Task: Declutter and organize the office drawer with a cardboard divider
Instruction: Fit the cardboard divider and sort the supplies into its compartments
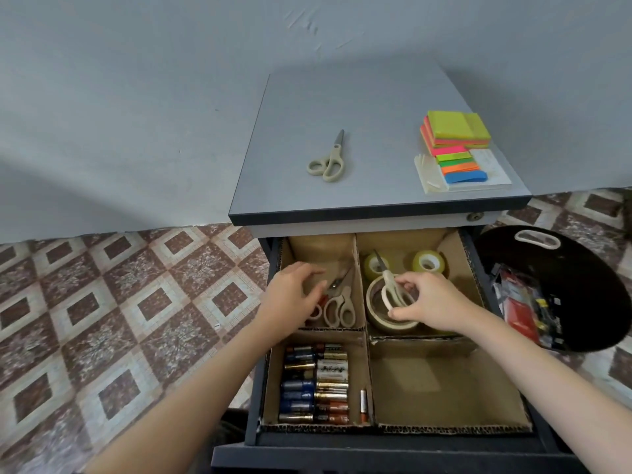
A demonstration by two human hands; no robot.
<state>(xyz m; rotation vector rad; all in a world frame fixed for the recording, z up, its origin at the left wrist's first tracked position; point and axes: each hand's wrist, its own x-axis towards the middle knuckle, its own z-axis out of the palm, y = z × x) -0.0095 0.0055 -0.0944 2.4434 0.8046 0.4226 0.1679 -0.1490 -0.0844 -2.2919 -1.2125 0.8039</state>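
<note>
The drawer (pixel 506 436) stands pulled out with the cardboard divider (pixel 367 340) splitting it into four compartments: the right hand (pixel 432 302) pinches the handles of a beige pair of scissors (pixel 390 287) above the tape rolls (pixel 427 261) in the far right one, while the left hand (pixel 290 295) rests loosely curled, gripping nothing, in the far left one beside more scissors (pixel 338 304). Batteries (pixel 316 384) lie stacked in the near left compartment, and the near right one holds nothing. Up on the cabinet top (pixel 376 97) lie another pair of scissors (pixel 328 159) and a pile of sticky notes (pixel 456 131), and a black bin (pixel 564 268) sits on the floor just to the right.
</note>
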